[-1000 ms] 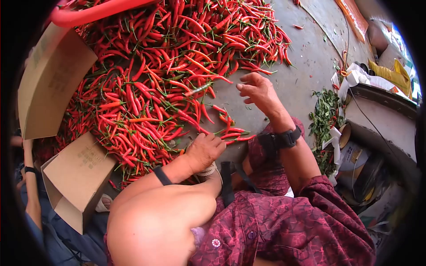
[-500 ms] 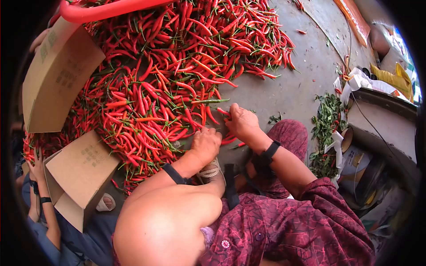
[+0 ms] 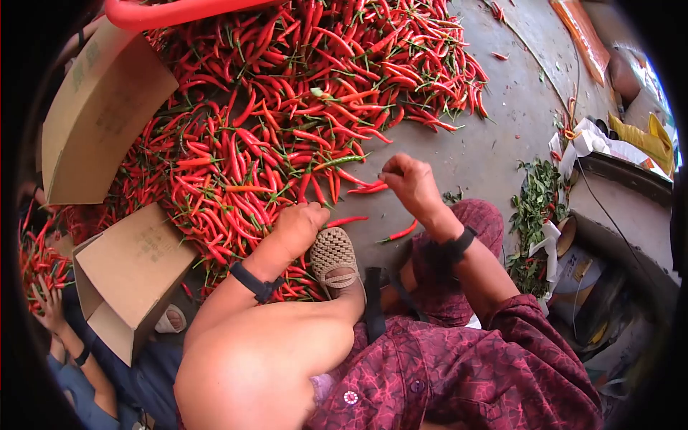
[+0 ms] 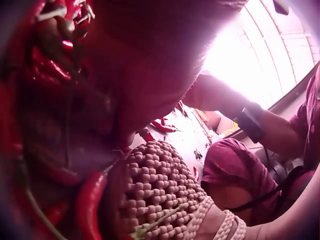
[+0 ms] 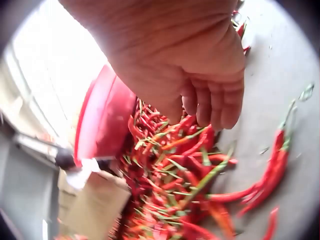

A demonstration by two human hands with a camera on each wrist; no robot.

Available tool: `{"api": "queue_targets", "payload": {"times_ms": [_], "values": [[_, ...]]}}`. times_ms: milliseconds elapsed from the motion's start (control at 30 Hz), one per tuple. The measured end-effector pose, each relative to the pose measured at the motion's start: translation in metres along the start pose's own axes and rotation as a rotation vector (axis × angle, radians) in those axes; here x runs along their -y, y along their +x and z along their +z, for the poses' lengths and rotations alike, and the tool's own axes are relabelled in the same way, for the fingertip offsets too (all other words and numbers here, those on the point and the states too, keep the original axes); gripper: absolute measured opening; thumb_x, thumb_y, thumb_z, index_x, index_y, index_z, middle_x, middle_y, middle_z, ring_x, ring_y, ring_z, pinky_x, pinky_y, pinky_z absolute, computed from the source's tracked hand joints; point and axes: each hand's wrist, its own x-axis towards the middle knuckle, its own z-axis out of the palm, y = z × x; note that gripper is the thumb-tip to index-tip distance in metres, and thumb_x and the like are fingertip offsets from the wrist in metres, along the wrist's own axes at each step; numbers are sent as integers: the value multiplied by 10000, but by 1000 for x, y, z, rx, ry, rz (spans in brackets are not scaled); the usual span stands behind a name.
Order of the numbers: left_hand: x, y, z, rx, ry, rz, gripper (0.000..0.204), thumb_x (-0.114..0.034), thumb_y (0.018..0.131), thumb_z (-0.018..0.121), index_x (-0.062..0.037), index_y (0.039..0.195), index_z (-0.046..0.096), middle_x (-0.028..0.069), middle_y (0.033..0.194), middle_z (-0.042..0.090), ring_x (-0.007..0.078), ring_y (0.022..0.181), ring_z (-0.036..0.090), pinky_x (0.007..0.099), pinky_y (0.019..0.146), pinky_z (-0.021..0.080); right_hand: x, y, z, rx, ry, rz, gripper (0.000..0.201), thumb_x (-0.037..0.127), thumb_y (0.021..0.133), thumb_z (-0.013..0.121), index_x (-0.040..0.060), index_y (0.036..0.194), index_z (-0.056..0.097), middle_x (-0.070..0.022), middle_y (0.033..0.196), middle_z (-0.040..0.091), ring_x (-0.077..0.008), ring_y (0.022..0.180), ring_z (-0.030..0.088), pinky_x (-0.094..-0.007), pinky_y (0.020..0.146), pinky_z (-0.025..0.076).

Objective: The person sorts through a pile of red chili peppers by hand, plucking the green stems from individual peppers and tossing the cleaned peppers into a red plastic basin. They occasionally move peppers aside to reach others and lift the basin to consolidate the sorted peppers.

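Note:
My left hand (image 3: 299, 221) is low at the pile's near edge, just left of a woven beige shoe (image 3: 333, 254). Its fingertips are hidden, and I cannot tell whether they hold anything. Red chillies with green stems lie around it, including one chilli (image 4: 91, 202) beside the shoe in the left wrist view. My right hand (image 3: 414, 185) hovers above the floor with loosely bent fingers; nothing shows between thumb and fingers in the right wrist view. Close by its fingertips lie red chillies (image 3: 369, 188). Single chillies (image 3: 347, 220) are scattered in front of the shoe.
A large chilli pile (image 3: 287, 86) spreads across the grey floor (image 3: 466, 158). Open cardboard boxes (image 3: 136, 254) and a red plastic rim (image 3: 186, 13) border it at left. Another person's hand (image 3: 49, 308) is at lower left. Green leaves (image 3: 534, 201) lie at right.
My left hand has moved left, uncovering more of the shoe. The right hand first came down to the chillies near the shoe, then lifted slightly away. Fewer chillies lie before the shoe.

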Motion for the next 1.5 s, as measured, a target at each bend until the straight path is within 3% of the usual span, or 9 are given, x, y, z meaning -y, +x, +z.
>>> {"api": "queue_targets", "payload": {"times_ms": [167, 433, 733, 900, 1067, 1133, 1200, 1333, 1500], "values": [[-11, -22, -5, 239, 333, -129, 145, -132, 789, 549, -124, 770, 692, 59, 805, 662, 230, 750, 679, 367, 619, 541, 11, -20, 47, 84, -235, -414, 126, 128, 782, 687, 108, 903, 655, -102, 837, 641, -309, 741, 644, -407, 631, 517], [-11, -39, -13, 407, 405, -373, 126, -120, 752, 605, -119, 762, 730, 73, 757, 699, 227, 721, 694, 351, 603, 547, 23, 9, 80, 277, -660, -443, 127, 198, 818, 614, 129, 923, 594, -78, 880, 611, -286, 839, 649, -425, 636, 514], [-8, -47, -16, 281, 323, -304, 127, -109, 753, 591, -94, 747, 718, 102, 739, 692, 253, 709, 696, 372, 585, 546, -9, -6, 48, 180, -554, -406, 33, 139, 800, 606, 118, 823, 595, -82, 859, 602, -300, 810, 633, -436, 644, 497], [-4, -51, -4, 227, 281, -346, 124, -103, 750, 588, -83, 734, 709, 115, 743, 688, 273, 701, 692, 388, 592, 545, -16, 4, 14, 375, 367, -30, 55, 72, 862, 634, 56, 849, 583, 30, 778, 555, -67, 713, 540, -248, 595, 462], [-7, -48, -17, 241, 204, -332, 91, -115, 726, 625, -70, 752, 701, 135, 733, 682, 291, 693, 687, 408, 612, 543, 9, -13, -61, 363, 785, 195, 38, 58, 861, 639, 76, 848, 608, -6, 711, 624, -84, 617, 605, -223, 492, 471], [-14, -45, -26, 222, 128, -312, 82, -133, 715, 654, -72, 759, 683, 141, 718, 674, 309, 683, 681, 421, 616, 541, -10, -13, -114, 59, 400, 209, 81, 90, 817, 686, 63, 834, 612, -70, 703, 644, -175, 615, 634, -301, 519, 500], [-22, -35, -38, 188, 63, -326, 102, -155, 702, 682, -75, 762, 662, 150, 710, 667, 327, 682, 675, 434, 624, 540, -45, -20, -160, -255, -815, -148, 157, 144, 759, 731, 49, 812, 618, -122, 748, 664, -275, 683, 662, -379, 597, 525], [-24, -3, -67, 31, -15, -411, 198, -161, 697, 723, -67, 788, 574, 160, 768, 646, 358, 752, 652, 454, 651, 521, -7, -49, -90, 123, -1097, 178, 315, 299, 733, 751, 67, 876, 593, -126, 765, 673, -318, 736, 672, -412, 644, 536], [17, 27, -97, -350, -20, -337, 332, -105, 663, 775, -54, 859, 513, 129, 845, 596, 354, 834, 589, 440, 716, 497, -40, -77, 25, 501, -1122, -135, 264, 274, 836, 602, 34, 927, 541, -116, 741, 679, -281, 698, 688, -391, 609, 541]]}}
